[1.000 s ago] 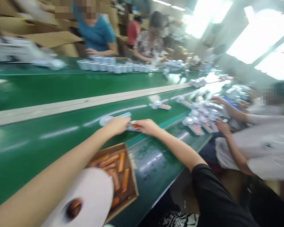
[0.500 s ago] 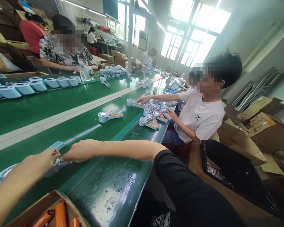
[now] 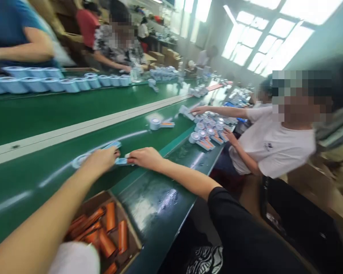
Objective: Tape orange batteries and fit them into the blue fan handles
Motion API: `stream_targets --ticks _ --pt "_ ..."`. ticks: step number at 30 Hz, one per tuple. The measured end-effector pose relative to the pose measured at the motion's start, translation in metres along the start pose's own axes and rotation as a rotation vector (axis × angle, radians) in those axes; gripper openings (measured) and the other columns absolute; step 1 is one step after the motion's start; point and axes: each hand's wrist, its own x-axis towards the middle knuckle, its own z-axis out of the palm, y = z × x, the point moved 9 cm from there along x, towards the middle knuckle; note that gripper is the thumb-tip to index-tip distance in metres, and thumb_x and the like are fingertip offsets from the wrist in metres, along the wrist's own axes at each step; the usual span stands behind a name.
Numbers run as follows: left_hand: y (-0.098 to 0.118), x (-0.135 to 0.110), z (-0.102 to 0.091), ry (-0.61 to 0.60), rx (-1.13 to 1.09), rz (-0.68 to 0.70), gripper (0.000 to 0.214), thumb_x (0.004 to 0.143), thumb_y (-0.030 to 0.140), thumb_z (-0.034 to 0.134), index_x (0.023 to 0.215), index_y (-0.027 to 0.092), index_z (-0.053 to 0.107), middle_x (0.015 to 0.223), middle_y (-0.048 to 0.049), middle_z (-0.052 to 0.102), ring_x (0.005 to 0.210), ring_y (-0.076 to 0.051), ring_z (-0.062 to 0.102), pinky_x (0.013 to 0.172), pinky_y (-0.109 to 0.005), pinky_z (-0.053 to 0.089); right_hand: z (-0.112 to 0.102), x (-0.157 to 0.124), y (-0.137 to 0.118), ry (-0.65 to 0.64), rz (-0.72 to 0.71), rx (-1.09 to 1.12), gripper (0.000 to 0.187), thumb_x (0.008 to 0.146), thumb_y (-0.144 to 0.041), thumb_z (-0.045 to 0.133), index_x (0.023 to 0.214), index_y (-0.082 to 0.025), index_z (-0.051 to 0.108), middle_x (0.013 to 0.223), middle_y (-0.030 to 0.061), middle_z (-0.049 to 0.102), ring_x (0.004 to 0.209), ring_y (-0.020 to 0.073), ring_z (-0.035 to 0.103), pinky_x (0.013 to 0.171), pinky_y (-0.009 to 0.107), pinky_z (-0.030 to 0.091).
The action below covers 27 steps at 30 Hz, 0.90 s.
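Over the green belt, my left hand (image 3: 101,161) is closed round a light-blue handheld fan (image 3: 79,161), its round head to the left of my fingers. The fan's light-blue handle end (image 3: 114,144) sticks out past my knuckles. Just to the right, my right hand (image 3: 145,158) is pinched at the end of a light-blue strip-like part (image 3: 121,161). Whether that part is joined to the fan is hidden by my left hand. Below, a cardboard box (image 3: 133,228) holds several orange cylindrical batteries (image 3: 105,241).
A fan with an orange battery in its handle (image 3: 156,123) lies further along the belt. To the right, a co-worker in a white shirt (image 3: 286,148) reaches over a cluster of fans (image 3: 208,131). Light-blue fan housings (image 3: 70,85) line the far side, where other people sit.
The view has swung left and down, bringing more of the battery box into sight. Both hands remain close together at the fan. The co-worker's reaching hand has tilted a fan.
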Motion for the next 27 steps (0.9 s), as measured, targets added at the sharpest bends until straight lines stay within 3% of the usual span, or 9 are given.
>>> stream_targets --ticks 4,7,10,12,15,17,20,24,27 --pt "0.005 0.006 -0.001 -0.089 0.028 -0.120 0.027 0.100 0.031 0.047 0.110 0.022 0.070 0.108 -0.0117 0.079 0.100 -0.027 0.072 0.081 -0.031 0.050 0.004 0.011 -0.011 -0.181 -0.061 -0.087 0.032 0.108 -0.045 0.058 0.120 -0.021 0.076 0.128 0.0101 0.078 0.119 0.0271 0.074 0.087 0.030 0.056" --pt "0.015 0.012 -0.003 -0.095 0.010 -0.126 0.028 0.103 0.026 0.048 0.118 0.018 0.070 0.114 -0.0134 0.078 0.106 -0.026 0.072 0.086 -0.030 0.051 0.004 0.021 -0.015 -0.249 -0.085 -0.133 0.034 0.108 -0.041 0.054 0.121 -0.018 0.077 0.125 0.0157 0.078 0.118 0.0304 0.074 0.093 0.036 0.056" --pt "0.032 -0.005 -0.022 -0.046 -0.027 -0.097 0.034 0.101 0.021 0.051 0.130 0.014 0.066 0.131 -0.0156 0.073 0.122 -0.025 0.067 0.101 -0.030 0.049 -0.001 0.025 -0.013 -0.295 -0.139 -0.135 0.032 0.108 -0.031 0.051 0.119 -0.017 0.078 0.122 0.0172 0.080 0.115 0.0308 0.075 0.094 0.037 0.055" --pt "0.040 -0.043 -0.043 0.024 -0.053 -0.052 0.045 0.101 0.026 0.055 0.144 0.014 0.058 0.150 -0.0149 0.063 0.139 -0.025 0.057 0.115 -0.032 0.043 -0.004 0.025 -0.009 -0.290 -0.186 -0.119 0.030 0.107 -0.023 0.052 0.119 -0.016 0.078 0.124 0.0175 0.079 0.118 0.0295 0.073 0.099 0.036 0.052" --pt "0.048 -0.149 -0.063 0.069 -0.104 0.069 0.048 0.099 0.047 0.060 0.141 0.024 0.065 0.145 -0.0081 0.068 0.134 -0.026 0.061 0.117 -0.038 0.046 -0.014 0.019 0.001 -0.154 -0.191 -0.038 0.027 0.106 -0.020 0.055 0.118 -0.014 0.078 0.130 0.0180 0.077 0.123 0.0290 0.069 0.106 0.038 0.050" --pt "0.044 -0.235 -0.053 0.005 -0.089 0.071 0.048 0.091 0.058 0.066 0.133 0.035 0.071 0.139 -0.0038 0.073 0.131 -0.029 0.063 0.113 -0.043 0.051 -0.029 0.003 0.003 0.031 -0.180 0.063 0.025 0.103 -0.022 0.062 0.120 -0.014 0.077 0.136 0.0186 0.075 0.126 0.0306 0.066 0.111 0.042 0.048" --pt "0.023 -0.342 -0.031 0.082 0.075 -0.056 0.089 0.071 0.068 0.079 0.153 0.038 0.061 0.157 -0.0075 0.060 0.151 -0.044 0.045 0.119 -0.059 0.046 -0.055 -0.039 -0.010 0.234 -0.174 0.301 0.026 0.101 -0.029 0.067 0.121 -0.017 0.077 0.126 0.0152 0.078 0.112 0.0291 0.070 0.104 0.043 0.052" --pt "0.017 -0.392 0.006 0.128 0.177 -0.140 0.085 0.080 0.047 0.078 0.160 0.033 0.052 0.166 -0.0084 0.051 0.154 -0.048 0.039 0.117 -0.066 0.047 -0.054 -0.096 -0.073 -0.040 -0.236 0.728 0.031 0.102 -0.046 0.066 0.109 -0.019 0.079 0.077 0.0022 0.076 0.066 0.0157 0.064 0.069 0.028 0.051" --pt "0.034 -0.394 -0.004 0.323 0.127 -0.144 0.075 0.083 0.037 0.080 0.154 0.034 0.055 0.160 -0.0083 0.056 0.155 -0.043 0.039 0.125 -0.060 0.044 -0.034 -0.142 -0.135 -0.442 -0.337 0.966 0.046 0.093 -0.056 0.077 0.117 -0.017 0.079 0.071 -0.0003 0.074 0.058 0.0123 0.061 0.058 0.023 0.046"
